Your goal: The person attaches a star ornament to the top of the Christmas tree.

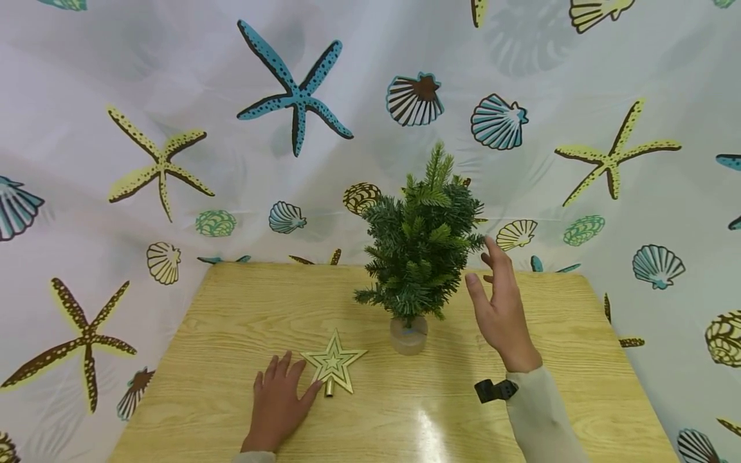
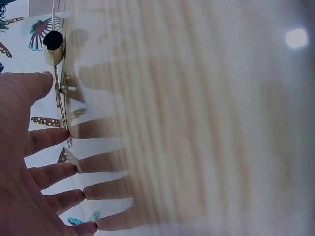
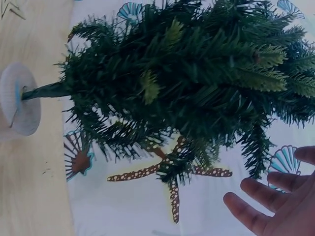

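Tree of bushy green needles (image 1: 419, 251) upright, and I've got the right hand (image 1: 502, 315) wide just right of it, the left hand (image 1: 280, 402) spread beside the flat golden star (image 1: 332, 362) front-left of that tree.

"What's on the far side of the table (image 1: 231, 315)?"
"A white cloth (image 1: 370, 32), with a blue starfish (image 1: 298, 98) left of centre."
"And to the right?"
"A yellow starfish (image 1: 612, 160)."
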Demonstrator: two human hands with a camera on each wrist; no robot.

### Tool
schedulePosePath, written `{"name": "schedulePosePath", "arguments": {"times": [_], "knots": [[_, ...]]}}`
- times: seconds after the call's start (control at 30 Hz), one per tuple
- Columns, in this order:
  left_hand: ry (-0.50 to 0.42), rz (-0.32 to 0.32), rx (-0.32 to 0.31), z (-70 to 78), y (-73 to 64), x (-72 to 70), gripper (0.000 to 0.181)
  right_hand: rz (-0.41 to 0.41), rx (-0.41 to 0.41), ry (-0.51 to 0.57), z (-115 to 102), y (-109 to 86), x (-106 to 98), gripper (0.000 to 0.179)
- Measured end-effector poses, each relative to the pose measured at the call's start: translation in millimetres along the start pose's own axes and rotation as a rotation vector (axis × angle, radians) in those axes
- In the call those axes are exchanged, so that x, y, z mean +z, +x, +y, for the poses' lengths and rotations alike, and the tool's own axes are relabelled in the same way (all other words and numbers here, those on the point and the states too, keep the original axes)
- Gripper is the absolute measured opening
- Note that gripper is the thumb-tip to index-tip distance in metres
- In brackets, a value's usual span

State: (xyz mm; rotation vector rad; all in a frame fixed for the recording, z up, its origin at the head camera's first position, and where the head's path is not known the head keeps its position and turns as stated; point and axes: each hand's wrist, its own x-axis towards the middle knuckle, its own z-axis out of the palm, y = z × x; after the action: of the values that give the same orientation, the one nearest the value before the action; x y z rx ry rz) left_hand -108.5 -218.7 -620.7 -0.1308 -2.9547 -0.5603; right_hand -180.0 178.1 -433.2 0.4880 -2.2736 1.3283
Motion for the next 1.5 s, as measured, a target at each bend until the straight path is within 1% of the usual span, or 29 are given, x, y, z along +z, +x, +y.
{"name": "schedulePosePath", "arguments": {"times": [0.1, 0.23, 0.33, 0.43, 0.53, 0.7, 0.77, 0.9, 1.0, 1.13, 1.33, 1.43, 1.5], "knots": [[-0.004, 0.01, 0.008, 2.4, -0.5, -1.2, 0.055, 0.024, 0.019, -0.001, -4.2, 4.3, 0.2, 0.064], [-0.028, 0.031, 0.02, 3.4, -0.7, -2.0, 0.041, 0.041, 0.035, 0.01, -9.2, 11.4, -0.6, 0.063], [-0.046, 0.042, 0.024, 2.8, -1.0, -1.2, 0.031, 0.042, 0.03, 0.019, -13.1, 17.4, -1.1, 0.062], [-0.035, 0.042, 0.024, 1.3, -1.4, 1.3, 0.028, 0.048, 0.013, 0.019, -17.7, 23.1, -1.0, 0.061], [-0.02, 0.022, 0.012, 0.1, -1.4, 3.3, 0.027, 0.059, -0.016, 0.017, -22.2, 28.4, -0.7, 0.06], [-0.028, -0.039, -0.03, -0.5, -0.5, 2.7, 0.024, 0.081, -0.062, 0.02, -28.7, 38.5, -0.4, 0.059], [-0.055, -0.049, -0.044, 0.7, -0.4, 0.6, 0.024, 0.084, -0.065, 0.025, -31.2, 41.6, -0.6, 0.058], [-0.136, -0.046, -0.072, 4.3, -1.8, -5.3, 0.026, 0.086, -0.071, 0.037, -36.5, 46.5, -0.6, 0.057], [-0.182, -0.04, -0.081, 4.4, -3.3, -7.2, 0.026, 0.093, -0.103, 0.041, -39.8, 51.0, 0.0, 0.054], [-0.238, -0.026, -0.066, 0.8, -4.4, -7.3, 0.024, 0.118, -0.152, 0.05, -43.8, 57.5, 1.6, 0.05], [-0.333, -0.007, -0.018, -4.1, -5.2, -8.8, 0.024, 0.145, -0.179, 0.074, -50.5, 69.4, 7.0, 0.043], [-0.349, -0.025, -0.01, -4.7, -5.3, -11.2, 0.028, 0.163, -0.18, 0.074, -55.9, 75.5, 9.5, 0.037], [-0.34, -0.042, -0.011, -5.2, -5.2, -12.4, 0.033, 0.192, -0.185, 0.066, -60.3, 80.0, 10.5, 0.032]]}}
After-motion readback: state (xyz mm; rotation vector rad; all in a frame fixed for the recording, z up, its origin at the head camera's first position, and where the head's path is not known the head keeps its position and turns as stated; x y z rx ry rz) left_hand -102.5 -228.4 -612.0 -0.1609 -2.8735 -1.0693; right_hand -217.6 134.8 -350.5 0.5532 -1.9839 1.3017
